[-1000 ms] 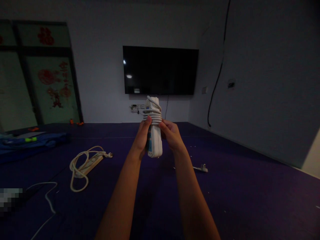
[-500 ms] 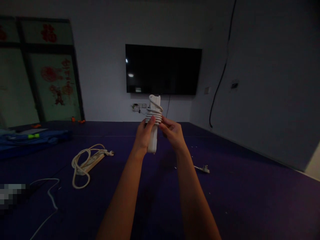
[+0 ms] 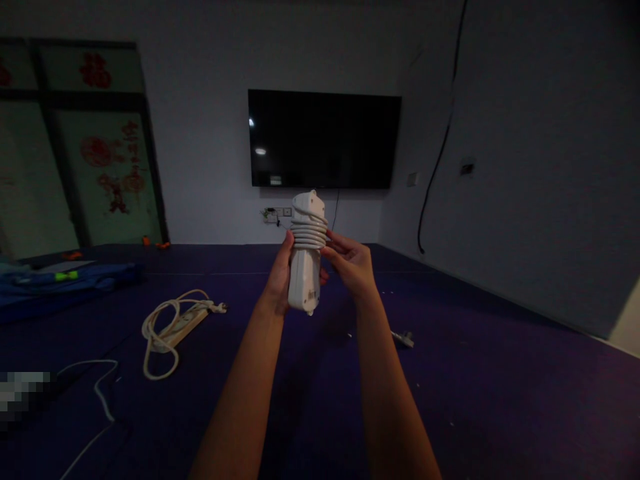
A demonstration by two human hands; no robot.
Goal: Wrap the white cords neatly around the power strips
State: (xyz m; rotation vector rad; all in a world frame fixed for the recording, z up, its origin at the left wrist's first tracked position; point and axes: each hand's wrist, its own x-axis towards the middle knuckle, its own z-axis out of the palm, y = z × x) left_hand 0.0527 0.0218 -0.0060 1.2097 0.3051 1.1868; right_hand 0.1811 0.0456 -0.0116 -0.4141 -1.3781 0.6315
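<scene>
Worn on the head, the single camera looks forward and down over both nearby arms [image 3: 245, 393], facing the TV [image 3: 325, 140] on the far wall [image 3: 200, 140].

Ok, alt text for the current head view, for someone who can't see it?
A person's left hand holds up a white power strip wrapped in coiled cord, the right hand at the coils. On the purple surface lie another power strip with a looped cord, left, and a plug, right; a dark television hangs behind.
</scene>
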